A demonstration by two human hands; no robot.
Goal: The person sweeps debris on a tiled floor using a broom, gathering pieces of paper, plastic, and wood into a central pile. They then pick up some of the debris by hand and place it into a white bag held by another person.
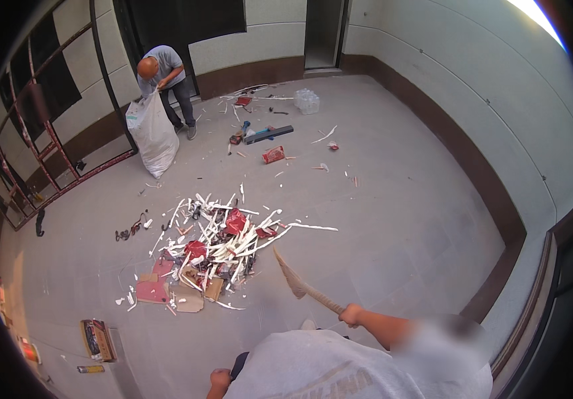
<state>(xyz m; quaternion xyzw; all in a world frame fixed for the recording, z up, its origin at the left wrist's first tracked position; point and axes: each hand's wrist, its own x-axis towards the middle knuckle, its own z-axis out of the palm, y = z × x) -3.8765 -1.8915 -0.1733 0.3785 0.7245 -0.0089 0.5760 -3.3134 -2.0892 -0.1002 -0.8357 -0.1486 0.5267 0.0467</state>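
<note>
My right hand (351,316) is wrapped round the handle of a tan broom (294,279). Its flared, pointed head stretches forward and left, close to the right side of a debris heap (233,246). White foam-like strips, red wrappers and cardboard pieces (187,298) make up the heap. Low at the lower edge, beside my body, my left hand (220,379) is curled closed, and no object shows in it. Past the heap, a co-worker (160,73) bends over a large white sack (153,133) and grips its top.
A red metal frame (53,143) leans at the left. Farther back lie a dark bar (269,134), a red package (273,155) and a pack of clear bottles (306,101). At the near left sits a box (98,340). A wall (473,86) curves along the right.
</note>
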